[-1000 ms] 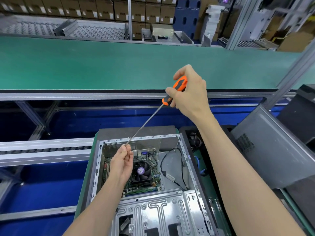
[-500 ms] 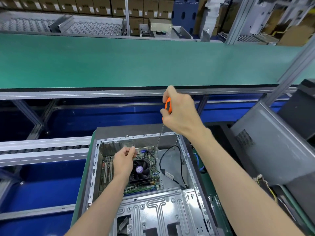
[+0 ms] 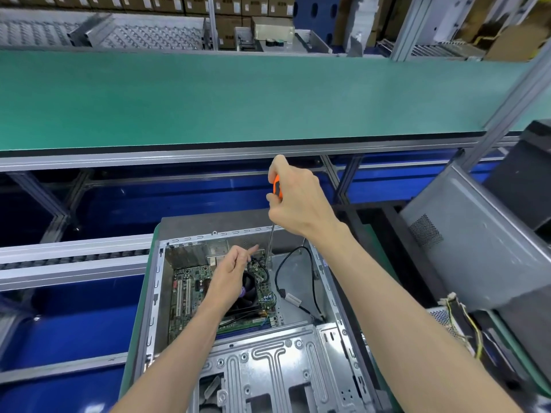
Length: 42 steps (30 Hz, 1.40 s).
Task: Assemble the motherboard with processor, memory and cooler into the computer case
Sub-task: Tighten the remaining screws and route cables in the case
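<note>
An open grey computer case [image 3: 155, 293] lies in front of me with the green motherboard [image 3: 190, 293] inside. The black cooler fan [image 3: 253, 299] sits on the board, partly hidden by my left hand. My right hand [image 3: 298, 207] grips the orange and black handle of a screwdriver [image 3: 277, 187]. The shaft stands almost upright, and its tip is down at the board's far right corner. My left hand [image 3: 232, 272] hovers over the cooler with one finger stretched towards the shaft and nothing in it.
A black cable [image 3: 278, 272] loops over the case floor right of the board. The metal drive cage [image 3: 268, 368] fills the near end. A grey side panel [image 3: 477, 248] leans at the right beside yellow wires [image 3: 474, 329]. A green conveyor belt [image 3: 238, 99] runs behind.
My right hand swung the screwdriver from a slant to nearly upright and lowered its tip into the case. My left hand let go of the shaft's tip and moved over the cooler.
</note>
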Tool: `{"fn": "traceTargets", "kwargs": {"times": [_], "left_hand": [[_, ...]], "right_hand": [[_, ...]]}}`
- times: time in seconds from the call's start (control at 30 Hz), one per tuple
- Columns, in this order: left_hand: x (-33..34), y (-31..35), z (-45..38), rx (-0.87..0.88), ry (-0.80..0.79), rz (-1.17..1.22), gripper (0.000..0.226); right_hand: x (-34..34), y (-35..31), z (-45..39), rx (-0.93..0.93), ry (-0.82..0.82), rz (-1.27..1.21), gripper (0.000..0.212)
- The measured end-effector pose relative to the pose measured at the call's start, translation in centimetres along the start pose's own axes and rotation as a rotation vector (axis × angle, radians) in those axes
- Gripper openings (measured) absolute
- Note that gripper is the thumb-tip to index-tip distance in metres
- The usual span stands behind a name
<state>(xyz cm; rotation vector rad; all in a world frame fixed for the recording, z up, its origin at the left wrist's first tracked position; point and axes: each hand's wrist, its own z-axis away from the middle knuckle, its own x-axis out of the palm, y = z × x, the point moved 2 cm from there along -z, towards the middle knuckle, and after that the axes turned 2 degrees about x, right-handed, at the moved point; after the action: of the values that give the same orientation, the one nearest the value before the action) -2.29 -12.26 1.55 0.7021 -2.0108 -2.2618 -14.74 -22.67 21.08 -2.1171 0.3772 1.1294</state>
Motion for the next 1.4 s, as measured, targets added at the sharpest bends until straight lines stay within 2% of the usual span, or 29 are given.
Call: {"fn": "traceTargets", "kwargs": {"times": [0.27,0.4,0.5,0.67,0.87,1.03,1.1,1.2,1.27,1.37,1.4], "left_hand": [[0.6,0.1,-0.4,0.037,-0.082,0.037,0.036],[1.5,0.4,-0.9,0.041,-0.155,0.125,0.034],[2.0,0.3,-1.7,0.054,-0.152,0.192,0.031],[2.3,-0.2,-2.7,0.05,-0.13,0.234,0.029],[2.6,-0.3,-3.0,0.055,-0.121,0.223,0.033],[2.8,-0.3,-3.1,0.063,-0.102,0.184,0.031],[3.0,-0.6,-3.3,0.083,-0.113,0.129,0.027],[3.1,-1.3,-3.4,0.08,-0.133,0.083,0.025],[3.2,-1.4,-3.5,0.077,-0.134,0.073,0.025],[3.2,-1.5,-3.6,0.077,-0.127,0.066,0.023],[3.2,-1.6,-3.6,0.078,-0.125,0.06,0.023]], "right_hand": [[-0.3,-0.5,-0.5,-0.021,-0.127,0.062,0.027],[-0.3,-1.4,-1.0,-0.034,-0.148,0.216,0.022],[0.0,-2.3,-1.0,-0.09,-0.148,0.298,0.025],[-0.1,-3.5,-1.5,-0.171,-0.302,0.251,0.021],[0.5,-3.1,-1.6,-0.176,-0.215,0.363,0.017],[-0.1,-3.0,-2.0,-0.168,-0.288,0.3,0.022],[-0.1,-2.8,-1.8,-0.139,-0.272,0.325,0.017],[0.0,-2.9,-1.7,-0.087,-0.152,0.447,0.035],[-0.3,-2.8,-1.9,-0.085,-0.163,0.461,0.043],[-1.1,-2.6,-2.0,-0.096,-0.318,0.334,0.012],[-1.1,-2.7,-1.9,-0.115,-0.336,0.327,0.015]]}}
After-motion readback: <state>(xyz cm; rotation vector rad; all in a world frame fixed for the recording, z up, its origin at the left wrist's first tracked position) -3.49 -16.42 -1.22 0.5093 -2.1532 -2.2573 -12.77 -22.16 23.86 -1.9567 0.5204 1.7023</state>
